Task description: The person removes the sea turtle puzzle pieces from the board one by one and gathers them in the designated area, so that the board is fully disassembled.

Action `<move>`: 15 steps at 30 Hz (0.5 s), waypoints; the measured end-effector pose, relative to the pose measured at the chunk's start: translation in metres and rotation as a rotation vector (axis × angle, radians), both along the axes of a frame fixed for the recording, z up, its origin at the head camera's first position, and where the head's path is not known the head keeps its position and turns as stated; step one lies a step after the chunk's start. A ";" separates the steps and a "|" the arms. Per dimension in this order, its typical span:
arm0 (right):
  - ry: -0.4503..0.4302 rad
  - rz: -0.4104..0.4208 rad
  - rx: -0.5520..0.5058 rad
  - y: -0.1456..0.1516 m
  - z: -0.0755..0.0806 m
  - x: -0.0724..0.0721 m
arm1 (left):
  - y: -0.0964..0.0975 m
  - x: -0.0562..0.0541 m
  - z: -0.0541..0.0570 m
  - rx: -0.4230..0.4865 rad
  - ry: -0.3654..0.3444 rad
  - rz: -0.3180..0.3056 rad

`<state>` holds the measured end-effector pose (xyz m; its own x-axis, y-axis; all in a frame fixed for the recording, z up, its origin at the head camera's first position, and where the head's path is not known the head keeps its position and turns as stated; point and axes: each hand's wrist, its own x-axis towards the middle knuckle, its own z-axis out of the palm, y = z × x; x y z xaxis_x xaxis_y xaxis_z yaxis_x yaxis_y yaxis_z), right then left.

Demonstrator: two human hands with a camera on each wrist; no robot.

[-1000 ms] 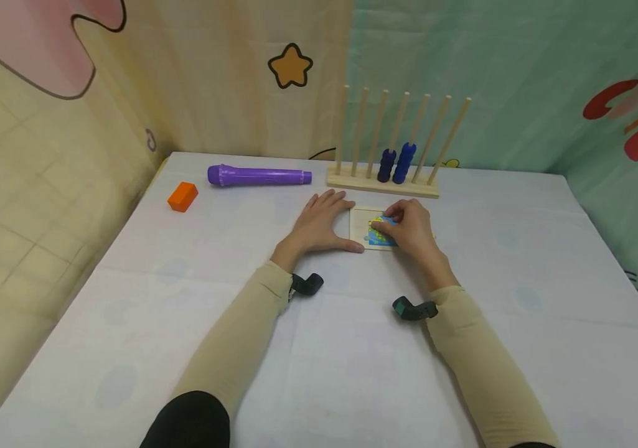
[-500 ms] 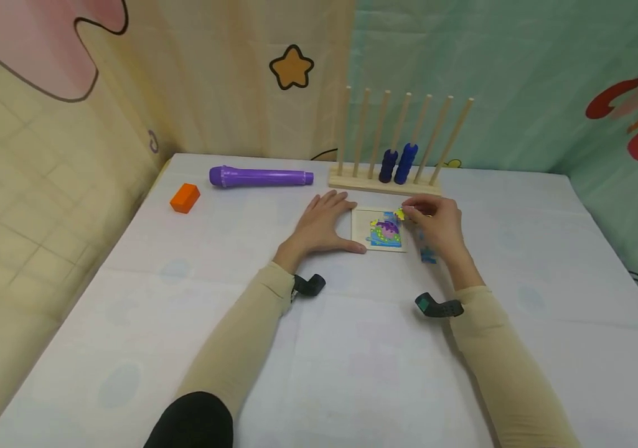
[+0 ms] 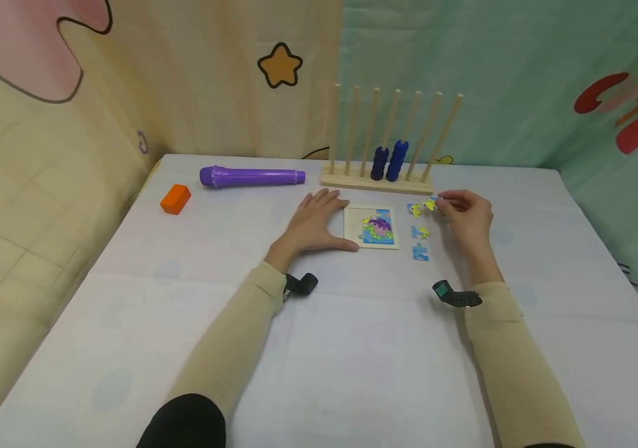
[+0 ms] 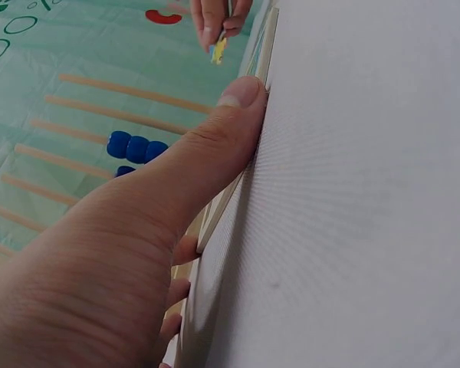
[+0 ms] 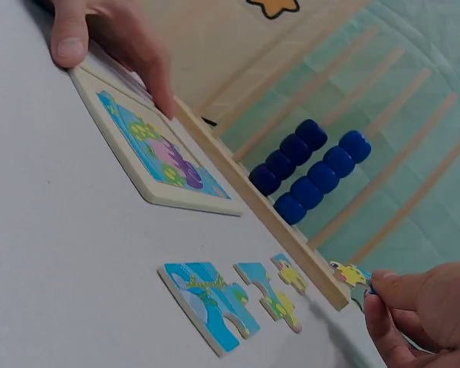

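My left hand (image 3: 314, 225) lies spread at the left side of a wooden puzzle board (image 3: 355, 218), thumb and fingers touching its edge. Some picture pieces (image 3: 378, 229) fill the board's right part. To the right of the board, my right hand (image 3: 470, 224) pinches a yellow-and-blue puzzle piece (image 5: 346, 271) between thumb and fingertips, raised off the table in the right wrist view. Loose puzzle pieces lie in a column between the board and that hand: an upper one (image 3: 415, 211), a middle one (image 3: 422, 233) and a lower one (image 3: 420, 252).
Behind the board stands a wooden peg rack (image 3: 376, 182) with dark blue beads (image 3: 397, 160) on two of its rods. A purple toy microphone (image 3: 253, 177) and an orange block (image 3: 175, 199) lie farther left on the white-covered table (image 3: 330, 348).
My right hand has moved from over the board to the right, carrying the yellow puzzle piece, which uncovers the picture and the loose pieces. My left hand stays at the board.
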<state>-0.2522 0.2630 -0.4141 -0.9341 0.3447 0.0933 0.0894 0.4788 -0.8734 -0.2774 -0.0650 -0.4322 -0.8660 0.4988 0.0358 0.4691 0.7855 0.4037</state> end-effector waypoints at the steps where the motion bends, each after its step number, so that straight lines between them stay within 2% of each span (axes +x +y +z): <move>1: -0.020 -0.011 -0.006 0.002 -0.001 0.000 | 0.000 0.000 0.000 0.001 0.001 0.001; 7: -0.082 -0.069 -0.026 0.010 -0.007 0.001 | -0.001 -0.001 0.000 0.007 0.000 0.000; 11: -0.053 -0.100 0.008 0.011 -0.012 0.001 | -0.001 -0.001 -0.001 0.013 -0.002 -0.001; 15: 0.007 -0.097 0.092 0.009 -0.017 0.001 | 0.000 -0.001 -0.001 0.016 -0.007 0.001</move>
